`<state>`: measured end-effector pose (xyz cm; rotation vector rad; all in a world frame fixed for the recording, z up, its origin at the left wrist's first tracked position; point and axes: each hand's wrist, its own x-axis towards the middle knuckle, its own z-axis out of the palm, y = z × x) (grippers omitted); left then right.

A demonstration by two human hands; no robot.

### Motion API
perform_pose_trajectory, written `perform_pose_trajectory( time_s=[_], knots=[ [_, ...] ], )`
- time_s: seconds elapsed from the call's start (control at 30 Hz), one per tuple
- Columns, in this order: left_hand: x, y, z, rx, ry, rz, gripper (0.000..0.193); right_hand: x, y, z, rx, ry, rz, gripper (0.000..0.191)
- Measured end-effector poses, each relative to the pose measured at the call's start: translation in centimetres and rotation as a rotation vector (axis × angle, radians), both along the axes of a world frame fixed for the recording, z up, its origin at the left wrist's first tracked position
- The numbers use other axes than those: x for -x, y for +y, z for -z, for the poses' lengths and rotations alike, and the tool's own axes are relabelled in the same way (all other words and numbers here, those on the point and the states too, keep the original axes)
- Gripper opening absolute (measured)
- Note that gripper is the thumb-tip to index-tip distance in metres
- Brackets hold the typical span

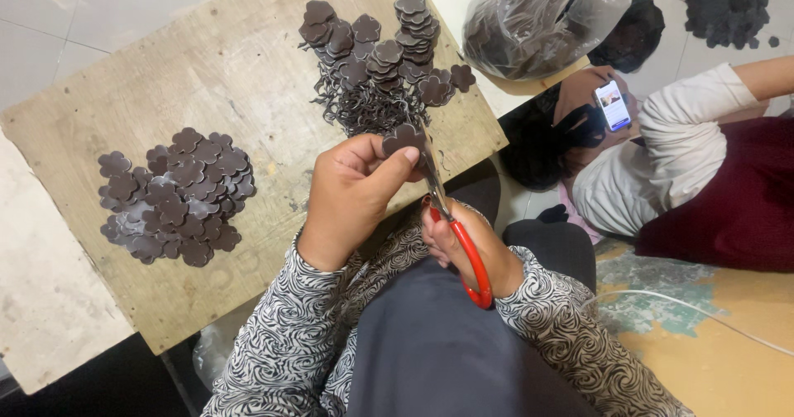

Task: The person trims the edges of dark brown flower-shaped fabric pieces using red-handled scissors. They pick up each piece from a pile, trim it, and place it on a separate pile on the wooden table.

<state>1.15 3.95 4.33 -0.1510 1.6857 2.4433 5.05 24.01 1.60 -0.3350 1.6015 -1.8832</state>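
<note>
We see the left hand (351, 194) pinching one dark brown flower-shaped piece (403, 138) between thumb and fingers, held just above the near edge of the wooden board (240, 69). The piece is flat and matte, with rounded lobes like a clover. The right hand (467, 251) is closed around the red handles of one pair of scissors (451, 218), whose blades point toward twelve o'clock and meet the piece's edge; we cannot tell whether the blades are parted. At nine o'clock from the hands lies one loose heap of cut pieces (174, 198), too overlapped to count, perhaps several dozen. At twelve o'clock stand short stacks of uncut pieces (389, 49) above one tangle of thin trimmings (364, 107). At two o'clock sits one clear bag (542, 20), and another person (703, 169) holds one phone (613, 105).
</note>
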Motion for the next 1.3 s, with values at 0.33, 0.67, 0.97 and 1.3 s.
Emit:
perform_pose_trajectory(
  time_s=[0.33,0.67,0.97,1.3],
  knots=[
    [-0.3,-0.2,-0.5,0.010,-0.015,0.004,0.015,0.1,-0.1,0.1,-0.011,-0.043,0.000,0.052],
    [-0.3,-0.5,-0.3,-0.006,-0.020,0.007,0.014,0.1,0.1,0.2,0.014,-0.080,0.004,0.047],
    [0.1,-0.5,0.2,-0.022,0.065,0.030,0.015,0.1,0.2,0.0,0.023,-0.076,0.004,0.049],
    [-0.5,-1.1,-1.3,0.239,0.099,0.078,0.014,0.3,0.1,-0.3,0.029,0.036,-0.051,0.056]
  ],
)
